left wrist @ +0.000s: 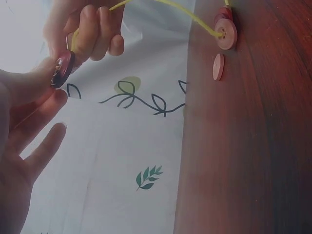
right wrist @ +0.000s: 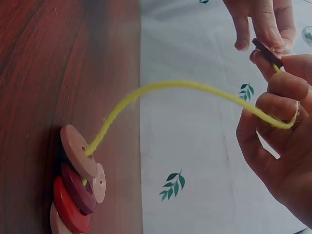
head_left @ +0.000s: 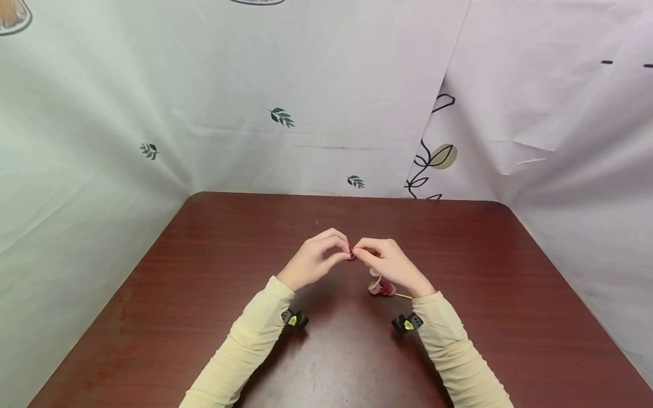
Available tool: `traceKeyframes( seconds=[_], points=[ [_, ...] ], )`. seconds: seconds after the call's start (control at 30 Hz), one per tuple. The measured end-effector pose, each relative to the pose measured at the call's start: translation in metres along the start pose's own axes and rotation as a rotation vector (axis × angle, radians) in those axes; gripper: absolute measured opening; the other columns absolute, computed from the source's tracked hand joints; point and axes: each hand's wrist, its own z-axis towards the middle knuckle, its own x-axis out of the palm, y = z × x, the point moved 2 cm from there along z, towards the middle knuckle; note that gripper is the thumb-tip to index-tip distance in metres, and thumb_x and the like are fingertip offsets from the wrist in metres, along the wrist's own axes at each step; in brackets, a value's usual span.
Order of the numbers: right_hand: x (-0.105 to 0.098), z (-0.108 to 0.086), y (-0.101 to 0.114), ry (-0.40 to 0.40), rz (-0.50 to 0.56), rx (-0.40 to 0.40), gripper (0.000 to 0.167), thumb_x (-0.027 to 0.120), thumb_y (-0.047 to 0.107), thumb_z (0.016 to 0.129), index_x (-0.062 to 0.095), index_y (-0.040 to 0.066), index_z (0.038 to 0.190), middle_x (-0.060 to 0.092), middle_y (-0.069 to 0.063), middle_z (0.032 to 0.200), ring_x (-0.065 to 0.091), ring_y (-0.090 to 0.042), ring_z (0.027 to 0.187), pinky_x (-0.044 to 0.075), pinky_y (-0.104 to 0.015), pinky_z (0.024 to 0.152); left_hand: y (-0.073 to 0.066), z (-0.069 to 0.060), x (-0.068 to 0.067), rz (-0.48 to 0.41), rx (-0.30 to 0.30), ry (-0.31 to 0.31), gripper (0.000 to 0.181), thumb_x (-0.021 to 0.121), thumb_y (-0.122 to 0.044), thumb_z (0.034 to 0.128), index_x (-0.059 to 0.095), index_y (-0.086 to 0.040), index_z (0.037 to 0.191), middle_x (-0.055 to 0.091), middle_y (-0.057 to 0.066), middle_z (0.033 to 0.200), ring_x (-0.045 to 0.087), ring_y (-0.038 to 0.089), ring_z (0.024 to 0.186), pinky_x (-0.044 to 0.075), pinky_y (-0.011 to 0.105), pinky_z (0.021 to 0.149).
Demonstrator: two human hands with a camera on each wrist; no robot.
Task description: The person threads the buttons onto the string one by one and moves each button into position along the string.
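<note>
My left hand (head_left: 317, 255) pinches a dark red button (left wrist: 63, 70) between thumb and fingertip, above the table. Facing it, my right hand (head_left: 391, 265) pinches yellow yarn (right wrist: 183, 84) close to that button; the fingertips partly hide where yarn and button meet. From the right hand, the yarn arcs down to several strung buttons lying on the table. A pink button (right wrist: 78, 151) is on the near end of that row, with a maroon button (right wrist: 79, 190) and a red button (right wrist: 70, 207) behind it.
A loose pale pink button (left wrist: 219, 67) is beside the strung row. The reddish-brown table (head_left: 204, 317) is bordered by white cloth (head_left: 331, 102) printed with leaves at the back and sides. Each wrist wears a small black camera (head_left: 296, 319).
</note>
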Motion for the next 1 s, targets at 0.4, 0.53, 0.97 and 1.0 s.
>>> traceKeyframes(
  seconds=[0.4, 0.53, 0.97, 1.0],
  points=[
    [-0.007, 0.003, -0.009, -0.127, -0.13, 0.003, 0.014, 0.059, 0.019, 0.095, 0.071, 0.017, 0.088, 0.045, 0.005, 0.06, 0.04, -0.007, 0.051, 0.033, -0.022, 0.048, 0.0, 0.001, -0.005, 0.147, -0.015, -0.025, 0.012, 0.076, -0.013, 0.0821, 0.065, -0.015, 0.085, 0.064, -0.004, 0.09, 0.057, 0.012, 0.084, 0.044, 0.028, 0.077],
    [-0.008, 0.003, -0.011, -0.125, -0.145, 0.035, 0.015, 0.058, 0.017, 0.095, 0.071, 0.015, 0.087, 0.046, 0.004, 0.057, 0.041, -0.009, 0.051, 0.032, -0.022, 0.046, -0.002, 0.001, -0.007, 0.156, -0.013, -0.041, 0.013, 0.077, -0.013, 0.0811, 0.064, -0.015, 0.084, 0.065, -0.005, 0.085, 0.055, 0.009, 0.078, 0.042, 0.027, 0.073],
    [-0.011, 0.002, -0.021, -0.031, -0.198, 0.06, 0.017, 0.057, 0.019, 0.095, 0.068, 0.014, 0.083, 0.059, -0.013, 0.06, 0.05, -0.015, 0.054, 0.038, -0.023, 0.054, -0.003, 0.002, -0.014, 0.136, 0.013, -0.101, 0.013, 0.076, -0.012, 0.0818, 0.064, -0.014, 0.086, 0.064, -0.004, 0.082, 0.055, 0.009, 0.076, 0.039, 0.025, 0.07],
    [-0.011, 0.002, -0.022, -0.017, -0.191, 0.062, 0.017, 0.057, 0.019, 0.095, 0.068, 0.014, 0.083, 0.06, -0.013, 0.061, 0.052, -0.019, 0.056, 0.039, -0.024, 0.056, -0.003, 0.002, -0.015, 0.133, 0.019, -0.103, 0.013, 0.076, -0.011, 0.0816, 0.064, -0.014, 0.086, 0.064, -0.004, 0.082, 0.055, 0.009, 0.076, 0.039, 0.025, 0.07]
  ],
)
